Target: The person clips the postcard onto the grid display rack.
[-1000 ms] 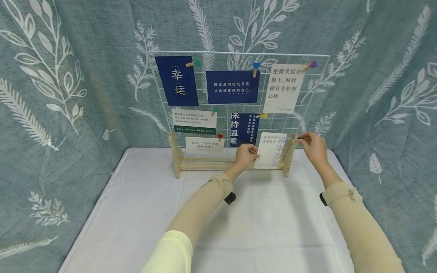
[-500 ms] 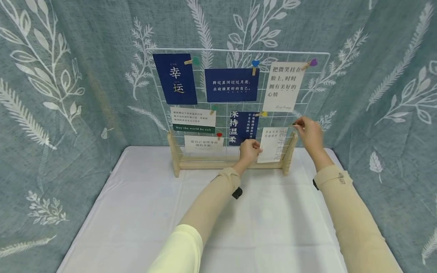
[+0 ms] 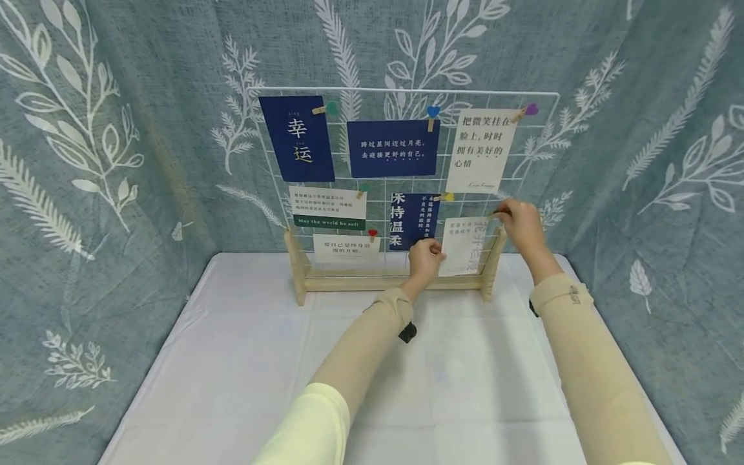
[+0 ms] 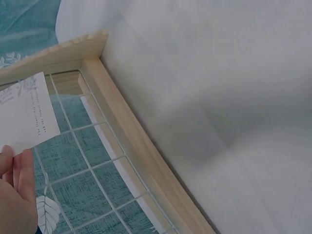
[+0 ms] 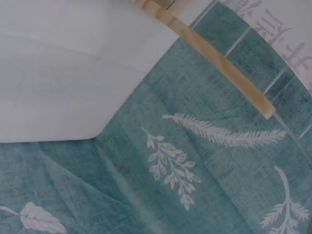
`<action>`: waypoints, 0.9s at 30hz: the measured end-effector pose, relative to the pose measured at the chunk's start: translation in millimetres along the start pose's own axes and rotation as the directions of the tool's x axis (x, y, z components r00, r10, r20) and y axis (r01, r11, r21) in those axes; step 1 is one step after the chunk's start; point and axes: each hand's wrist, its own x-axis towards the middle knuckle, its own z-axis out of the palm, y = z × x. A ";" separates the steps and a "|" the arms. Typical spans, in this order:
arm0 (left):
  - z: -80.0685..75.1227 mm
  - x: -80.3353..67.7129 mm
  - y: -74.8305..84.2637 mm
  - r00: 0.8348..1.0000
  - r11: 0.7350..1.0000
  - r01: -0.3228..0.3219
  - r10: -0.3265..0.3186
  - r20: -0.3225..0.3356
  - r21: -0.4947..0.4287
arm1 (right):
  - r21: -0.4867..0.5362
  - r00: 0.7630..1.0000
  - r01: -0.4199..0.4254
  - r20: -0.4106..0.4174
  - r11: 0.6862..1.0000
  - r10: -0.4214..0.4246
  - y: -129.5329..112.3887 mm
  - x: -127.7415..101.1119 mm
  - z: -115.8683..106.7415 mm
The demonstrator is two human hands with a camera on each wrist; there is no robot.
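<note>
My left hand point(image 3: 425, 259) pinches the lower left edge of a white postcard point(image 3: 462, 247) between thumb and fingers. The postcard stands upright against the lower right of a white wire grid point(image 3: 526, 169). In the left wrist view the fingers point(image 4: 25, 178) grip the card's edge in front of the wires. At the card's upper right corner, my right hand point(image 3: 523, 226) pinches a small wooden clip point(image 3: 494, 214), mostly hidden by the fingertips. The right wrist view shows the card's lettering point(image 5: 273, 27) but hardly any of the hand.
Wooden feet point(image 3: 491, 268) and a crossbar point(image 3: 349, 283) hold the grid up on a white cloth point(image 3: 261, 361). Other cards, such as a blue card point(image 3: 392, 148) and a white card point(image 3: 481, 150), hang by heart-topped clips point(image 3: 433, 112). Leaf-patterned curtains point(image 3: 116, 258) surround the table.
Both hands have risen, the left lifting the postcard slightly up and right. The right hand has moved up and left, bringing the clip from beside the wooden foot to the card's upper right corner.
</note>
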 end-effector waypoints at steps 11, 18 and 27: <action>8.5 4.0 3.2 0.999 1.000 0.015 -0.015 -0.044 0.002 | -0.040 0.997 0.037 0.066 0.999 -0.034 0.7 8.5 -5.2; 8.0 2.6 4.0 0.998 0.999 0.040 -0.039 -0.056 0.007 | -0.084 0.997 0.034 0.075 0.996 -0.028 -1.2 11.1 -3.1; 53.8 37.5 -44.5 0.996 0.999 -0.028 0.031 -0.085 0.042 | -0.045 0.995 0.020 0.103 0.999 -0.015 0.5 7.5 3.4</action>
